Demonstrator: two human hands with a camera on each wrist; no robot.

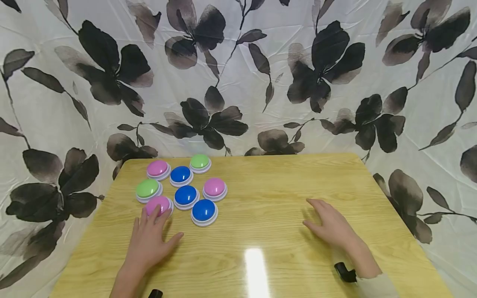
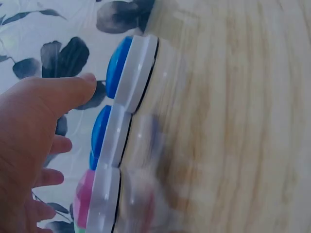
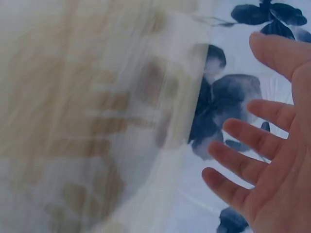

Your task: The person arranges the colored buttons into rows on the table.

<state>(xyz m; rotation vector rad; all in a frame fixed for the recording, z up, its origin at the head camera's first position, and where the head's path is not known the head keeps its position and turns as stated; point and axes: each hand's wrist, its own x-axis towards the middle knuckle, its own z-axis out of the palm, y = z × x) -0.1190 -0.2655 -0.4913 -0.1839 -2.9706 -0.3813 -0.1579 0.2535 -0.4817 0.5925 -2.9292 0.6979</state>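
Dome-topped push buttons on white round bases stand grouped on the left of the table. My left hand (image 1: 150, 242) has its fingers spread over the nearest pink button (image 1: 160, 202), partly covering it; whether they touch it I cannot tell. In the left wrist view the thumb points toward a blue button (image 2: 118, 68). Around it are another green button (image 1: 147, 188), a blue button (image 1: 186, 195) and a front blue button (image 1: 203, 210). My right hand (image 1: 331, 223) hovers over the table's right side with loosely extended fingers, holding nothing.
Behind these stand a pink button (image 1: 157, 168), a blue button (image 1: 180, 174), a green button (image 1: 200, 161) and a third pink button (image 1: 214, 187). The wooden table (image 1: 268, 186) meets a flower-printed cloth (image 1: 261, 103) at its back and sides.
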